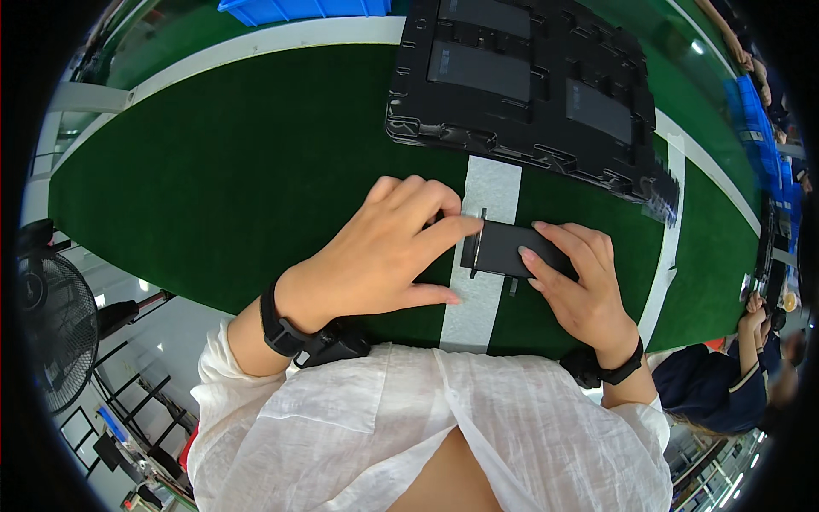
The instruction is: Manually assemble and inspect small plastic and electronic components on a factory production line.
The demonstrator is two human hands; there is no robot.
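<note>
A flat dark-grey rectangular block with a thin raised plate at its left end lies over a pale strip on the green table. My right hand is closed around its right end, thumb on the near side and fingers along the far side. My left hand reaches in from the left, its index fingertip at the plate end. The left thumb stands apart from the block, and the other fingers are partly curled. A small dark piece shows just below the block. The block's underside is hidden.
Stacked black plastic trays holding several similar dark blocks stand beyond my hands. A blue bin is at the far edge. The table has a green top with pale strips. A fan stands left; another person is at the right.
</note>
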